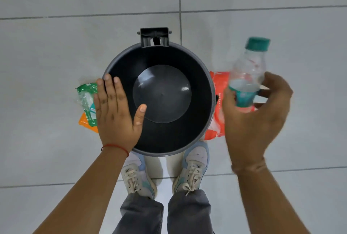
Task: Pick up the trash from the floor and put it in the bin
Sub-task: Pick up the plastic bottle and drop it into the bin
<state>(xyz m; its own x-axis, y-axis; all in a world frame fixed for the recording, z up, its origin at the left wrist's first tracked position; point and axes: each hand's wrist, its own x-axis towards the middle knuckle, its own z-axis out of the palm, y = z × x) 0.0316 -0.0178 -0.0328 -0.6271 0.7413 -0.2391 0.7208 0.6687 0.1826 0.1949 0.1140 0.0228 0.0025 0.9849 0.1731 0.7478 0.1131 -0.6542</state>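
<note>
A round black bin stands open on the tiled floor in front of my feet, with nothing visible inside. My right hand grips a clear plastic bottle with a teal cap by its lower part, to the right of the bin's rim. My left hand hovers flat, fingers spread, over the bin's left rim and holds nothing. A green and orange wrapper lies on the floor left of the bin, partly hidden by my left hand. An orange-red packet lies on the floor right of the bin, under the bottle.
The bin's hinge bracket sticks out at its far side. My two shoes stand just behind the bin. Grey floor tiles spread all around.
</note>
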